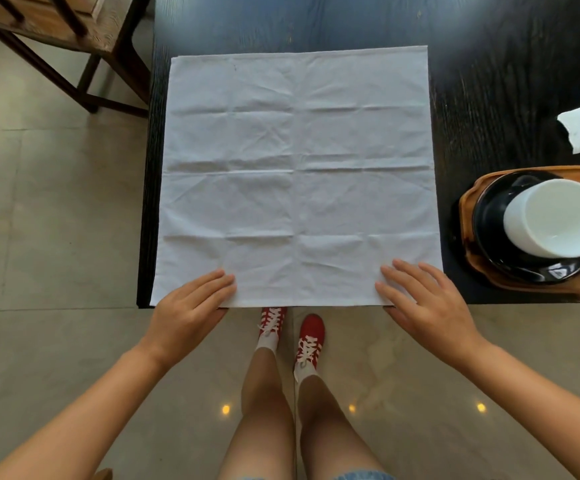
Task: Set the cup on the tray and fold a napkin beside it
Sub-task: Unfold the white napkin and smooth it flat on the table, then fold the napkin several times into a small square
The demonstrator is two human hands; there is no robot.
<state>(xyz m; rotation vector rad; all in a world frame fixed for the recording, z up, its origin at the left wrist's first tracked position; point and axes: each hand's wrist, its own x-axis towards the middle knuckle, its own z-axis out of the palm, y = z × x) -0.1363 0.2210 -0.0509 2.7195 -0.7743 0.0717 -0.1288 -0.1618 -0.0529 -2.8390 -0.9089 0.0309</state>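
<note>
Napkin (297, 174): white, creased, spread flat.
Hands: left hand (191, 306), right hand (427, 303) flat on near corners, fingers unclenched.
Surface: dark table (489, 81); tile floor (46, 220).

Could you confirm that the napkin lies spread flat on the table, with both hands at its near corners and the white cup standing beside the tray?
Not quite: in the head view the cup sits on the dark saucer on the tray, not beside it. The rest holds: the napkin lies flat, left hand and right hand at its near corners.

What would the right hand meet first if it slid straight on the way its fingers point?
Only more napkin. The right hand lies flat on the near right corner, pointing away and slightly left, so it would cross bare cloth. The cup and tray sit off to its right.
</note>
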